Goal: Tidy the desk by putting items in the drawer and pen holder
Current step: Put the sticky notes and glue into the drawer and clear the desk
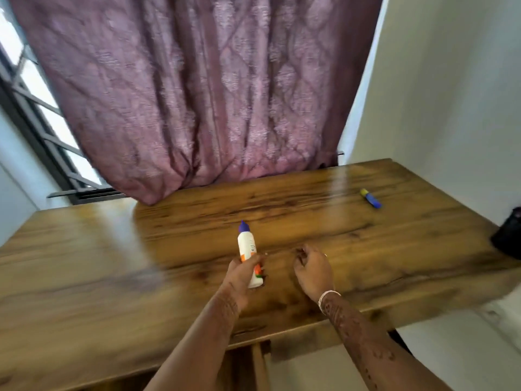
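This looks like a room in a home, with a corner kept for study. A wooden desk (112, 277) with a glossy, dark-grained top lies under the left hand (242, 273) that grips a glue bottle (247, 249). Beyond the grip hangs a mauve patterned curtain (197, 94), its hem resting on the desk's far edge. Up and left of the grip, a barred window (42, 122) lets in daylight. Right of the grip rise plain white walls (451, 94), with a blue-and-yellow marker (370, 198) and a black container (507, 235) on the desk that side.
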The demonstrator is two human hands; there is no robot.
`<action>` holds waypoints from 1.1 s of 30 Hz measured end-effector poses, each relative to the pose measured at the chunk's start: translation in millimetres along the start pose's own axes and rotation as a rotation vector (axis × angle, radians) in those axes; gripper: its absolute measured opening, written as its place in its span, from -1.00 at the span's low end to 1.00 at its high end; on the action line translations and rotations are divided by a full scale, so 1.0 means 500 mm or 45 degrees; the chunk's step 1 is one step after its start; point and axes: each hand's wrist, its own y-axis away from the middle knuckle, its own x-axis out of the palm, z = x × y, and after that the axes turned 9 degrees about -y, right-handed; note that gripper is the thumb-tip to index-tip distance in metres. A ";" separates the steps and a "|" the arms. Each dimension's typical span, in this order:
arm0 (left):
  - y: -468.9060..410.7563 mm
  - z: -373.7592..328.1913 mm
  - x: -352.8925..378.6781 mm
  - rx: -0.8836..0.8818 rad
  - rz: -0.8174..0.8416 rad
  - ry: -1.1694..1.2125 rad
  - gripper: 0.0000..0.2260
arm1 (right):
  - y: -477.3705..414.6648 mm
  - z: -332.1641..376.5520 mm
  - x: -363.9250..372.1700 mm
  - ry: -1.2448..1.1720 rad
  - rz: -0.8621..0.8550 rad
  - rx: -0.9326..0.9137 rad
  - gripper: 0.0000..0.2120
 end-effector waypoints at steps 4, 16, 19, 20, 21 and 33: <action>-0.020 0.026 0.124 0.014 0.019 0.011 -0.68 | -0.061 -0.078 -0.098 0.018 -0.049 0.031 -0.81; -0.145 0.013 0.330 0.139 0.007 -0.099 -0.81 | -0.301 -0.203 -0.268 0.035 -0.350 0.231 -0.66; -0.169 0.007 0.350 0.138 0.029 -0.069 -0.79 | -0.356 -0.228 -0.279 -0.067 -0.403 0.336 -0.61; -0.175 0.005 0.354 0.132 0.029 -0.066 -0.79 | -0.372 -0.237 -0.281 -0.084 -0.409 0.340 -0.61; -0.179 0.004 0.356 0.127 0.026 -0.067 -0.79 | -0.387 -0.247 -0.284 -0.090 -0.407 0.336 -0.60; -0.196 0.033 0.359 0.150 -0.048 -0.020 -0.81 | -0.481 -0.300 -0.276 0.046 -0.332 0.296 -0.64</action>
